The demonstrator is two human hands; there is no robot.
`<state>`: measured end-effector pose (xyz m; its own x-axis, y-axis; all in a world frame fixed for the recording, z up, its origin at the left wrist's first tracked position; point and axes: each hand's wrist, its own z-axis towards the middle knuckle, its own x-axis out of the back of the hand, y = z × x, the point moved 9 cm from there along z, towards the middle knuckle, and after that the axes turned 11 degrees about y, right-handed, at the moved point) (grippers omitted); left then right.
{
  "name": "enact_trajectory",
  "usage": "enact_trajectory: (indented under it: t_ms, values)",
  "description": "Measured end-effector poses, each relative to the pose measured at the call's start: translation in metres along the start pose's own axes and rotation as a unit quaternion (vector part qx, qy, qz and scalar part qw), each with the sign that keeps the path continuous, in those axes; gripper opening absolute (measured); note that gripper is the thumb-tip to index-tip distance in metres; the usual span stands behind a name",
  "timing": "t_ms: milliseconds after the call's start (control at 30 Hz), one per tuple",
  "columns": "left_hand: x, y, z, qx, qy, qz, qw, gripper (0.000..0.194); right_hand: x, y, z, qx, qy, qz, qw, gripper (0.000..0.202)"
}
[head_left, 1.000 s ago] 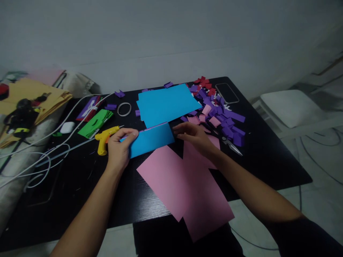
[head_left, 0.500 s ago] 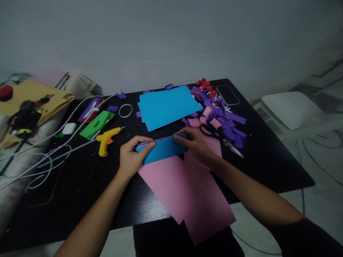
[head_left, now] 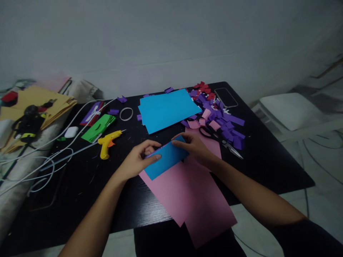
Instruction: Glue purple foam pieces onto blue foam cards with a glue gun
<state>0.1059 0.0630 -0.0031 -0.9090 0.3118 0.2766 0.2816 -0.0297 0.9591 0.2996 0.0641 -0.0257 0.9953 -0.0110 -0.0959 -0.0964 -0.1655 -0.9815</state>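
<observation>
A folded blue paper (head_left: 168,157) is held between my two hands over the table's front part. My left hand (head_left: 138,159) grips its left end, thumb on the near face and fingers behind. At the upper right end, my right hand (head_left: 197,148) pinches it the same way. A thin purple edge shows along its top by the left fingers; what lies inside is hidden. Beneath it lie pink paper sheets (head_left: 206,203), overhanging the front edge. Larger blue sheets (head_left: 168,110) lie just beyond my hands. Black-handled scissors (head_left: 226,144) rest right of my right hand.
Purple, red and pink paper scraps (head_left: 214,110) are heaped at the back right by a phone (head_left: 226,97). On the left are a yellow glue gun (head_left: 107,142), a tape ring (head_left: 126,114), green papers (head_left: 98,128) and white cables (head_left: 53,157). A white stool (head_left: 282,109) stands at right.
The folded blue paper has tilted, its left end coming down and nearer to me. My left hand has moved down with it; the right hand stays almost in place.
</observation>
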Motion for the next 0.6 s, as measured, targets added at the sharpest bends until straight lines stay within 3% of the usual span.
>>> enact_trajectory:
  t_ms: [100,167,367,600]
  values:
    - [-0.021,-0.006,-0.011,0.039,-0.125,0.018,0.991,0.034,-0.004,0.002,-0.003,-0.011,-0.012,-0.007,1.000,0.031]
    - [-0.028,-0.010,-0.015,0.057,-0.157,0.019,0.986,0.034,-0.007,0.003,-0.005,-0.022,-0.018,-0.008,1.000,0.032]
    - [-0.025,-0.015,-0.010,0.066,-0.118,0.028,0.990,0.039,-0.006,0.005,-0.002,-0.030,-0.028,0.012,0.999,0.035]
    - [-0.002,-0.020,-0.001,0.099,-0.027,-0.025,0.994,0.048,-0.001,0.012,0.009,-0.039,-0.046,0.089,0.994,0.042]
